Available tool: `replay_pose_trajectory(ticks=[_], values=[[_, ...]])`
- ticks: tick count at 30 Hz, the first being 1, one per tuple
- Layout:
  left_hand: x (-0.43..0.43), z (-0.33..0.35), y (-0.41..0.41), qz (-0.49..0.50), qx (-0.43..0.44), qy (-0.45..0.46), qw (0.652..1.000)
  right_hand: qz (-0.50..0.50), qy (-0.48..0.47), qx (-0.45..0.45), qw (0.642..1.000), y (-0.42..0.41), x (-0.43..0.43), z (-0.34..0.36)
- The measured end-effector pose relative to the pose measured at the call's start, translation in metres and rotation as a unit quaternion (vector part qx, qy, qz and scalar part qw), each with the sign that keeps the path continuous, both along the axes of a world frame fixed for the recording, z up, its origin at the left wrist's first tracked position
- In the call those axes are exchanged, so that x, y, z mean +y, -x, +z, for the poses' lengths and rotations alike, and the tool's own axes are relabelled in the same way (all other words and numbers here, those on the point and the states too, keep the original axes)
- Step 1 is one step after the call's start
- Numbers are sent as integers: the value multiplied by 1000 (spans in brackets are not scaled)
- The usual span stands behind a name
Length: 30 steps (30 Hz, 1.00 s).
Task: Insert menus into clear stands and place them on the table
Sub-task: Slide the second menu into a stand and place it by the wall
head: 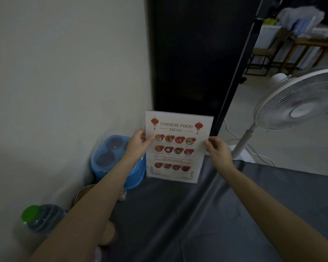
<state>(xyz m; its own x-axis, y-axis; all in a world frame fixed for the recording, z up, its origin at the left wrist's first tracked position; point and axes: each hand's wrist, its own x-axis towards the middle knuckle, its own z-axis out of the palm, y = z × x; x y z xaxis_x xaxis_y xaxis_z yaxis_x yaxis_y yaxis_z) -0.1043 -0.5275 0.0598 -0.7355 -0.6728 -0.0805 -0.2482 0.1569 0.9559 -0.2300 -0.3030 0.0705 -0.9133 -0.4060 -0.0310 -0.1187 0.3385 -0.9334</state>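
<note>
Centrally, the white printed Chinese food menu sheet (178, 146) is pinched at both edges: left hand (138, 143) and right hand (219, 151), fingers closed on it; the clear stand is hard to make out.

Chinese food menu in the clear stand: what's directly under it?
The Chinese food menu in its clear stand rests its bottom edge on the dark grey tablecloth. The stand's foot and the table beneath are covered.

A home room: a white pedestal fan (299, 103) right of the right hand (219, 152), a blue plastic tub (110, 159) and water bottle (40, 218) by the left hand (138, 144)
</note>
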Motion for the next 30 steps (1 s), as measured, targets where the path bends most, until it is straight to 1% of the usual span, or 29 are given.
replay_pose_trajectory(ticks=[4, 8, 10, 12, 14, 17, 20, 21, 22, 24, 26, 27, 30], values=[[3, 1, -5, 31, -61, 37, 997, -13, -33, 41, 999, -2, 12, 4], [11, 6, -16, 39, -85, 84, 992, -1, -50, 61, 997, -10, 24, 13], [15, 8, -23, 44, -96, 108, 989, 15, -67, 69, 995, -16, 31, 17], [22, 10, -31, 38, -114, 140, 983, 54, -106, 82, 990, -26, 41, 17], [37, 11, -38, 11, -127, 165, 978, 98, -165, 96, 977, -40, 50, 16], [69, 12, -49, -39, -136, 187, 972, 141, -287, 145, 937, -60, 65, 12], [102, 8, -60, -115, -161, 210, 957, 187, -345, 167, 905, -77, 82, 3], [115, 6, -63, -149, -178, 229, 945, 201, -353, 164, 899, -83, 89, -2], [127, 3, -66, -180, -207, 263, 925, 209, -357, 159, 896, -89, 97, -7], [155, -2, -73, -225, -283, 344, 867, 223, -355, 144, 896, -100, 115, -18], [182, -8, -80, -261, -345, 374, 820, 241, -356, 140, 892, -110, 135, -29], [193, -11, -84, -278, -365, 376, 805, 250, -361, 138, 888, -114, 145, -34], [227, -21, -94, -308, -387, 388, 777, 270, -384, 132, 873, -124, 177, -45]])
